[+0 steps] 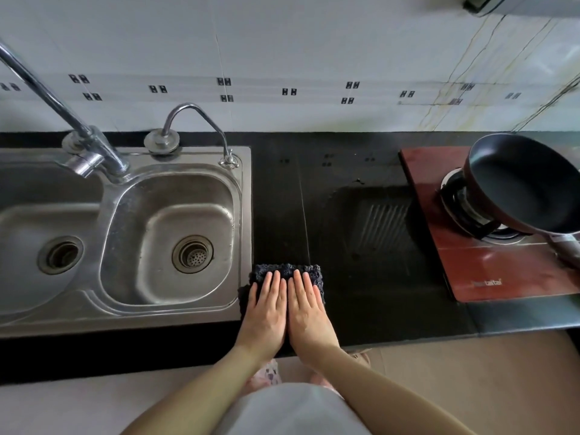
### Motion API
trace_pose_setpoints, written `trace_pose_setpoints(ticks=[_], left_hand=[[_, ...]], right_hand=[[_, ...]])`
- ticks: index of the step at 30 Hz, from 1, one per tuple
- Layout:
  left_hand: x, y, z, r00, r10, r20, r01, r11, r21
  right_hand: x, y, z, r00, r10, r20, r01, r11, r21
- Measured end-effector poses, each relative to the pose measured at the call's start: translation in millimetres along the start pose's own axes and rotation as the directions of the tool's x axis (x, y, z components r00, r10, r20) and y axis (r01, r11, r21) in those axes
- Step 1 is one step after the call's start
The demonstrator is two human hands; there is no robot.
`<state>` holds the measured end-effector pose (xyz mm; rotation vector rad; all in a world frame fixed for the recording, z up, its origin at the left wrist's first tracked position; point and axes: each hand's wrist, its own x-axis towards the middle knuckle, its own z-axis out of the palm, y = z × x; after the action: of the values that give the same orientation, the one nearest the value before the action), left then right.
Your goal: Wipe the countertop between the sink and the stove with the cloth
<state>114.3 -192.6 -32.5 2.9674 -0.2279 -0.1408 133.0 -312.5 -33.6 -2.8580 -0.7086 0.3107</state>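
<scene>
A dark blue knitted cloth [287, 271] lies flat on the black countertop [361, 240], near its front edge and right beside the steel sink [246, 215]. My left hand [265, 312] and my right hand [309, 312] rest side by side on the cloth, palms down, fingers straight and pressed flat. Most of the cloth is hidden under my hands; only its far edge and left corner show. The red stove [489, 271] stands at the right end of the counter.
A black frying pan [527, 186] sits on the stove's burner, its handle pointing toward the front right. Two faucets [194, 120] rise behind the double-basin sink. A tiled wall backs the counter. The floor lies below the counter's front edge.
</scene>
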Motion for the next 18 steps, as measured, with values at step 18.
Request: trace_pose_setpoints(ticks=[18], left_hand=[[24.4, -11.1, 5.1, 1.000, 0.021, -0.023, -0.022, 1.000, -0.018]], right_hand=[[25.4, 7.6, -7.0, 0.998, -0.002, 0.065, 0.002, 1.000, 0.001]])
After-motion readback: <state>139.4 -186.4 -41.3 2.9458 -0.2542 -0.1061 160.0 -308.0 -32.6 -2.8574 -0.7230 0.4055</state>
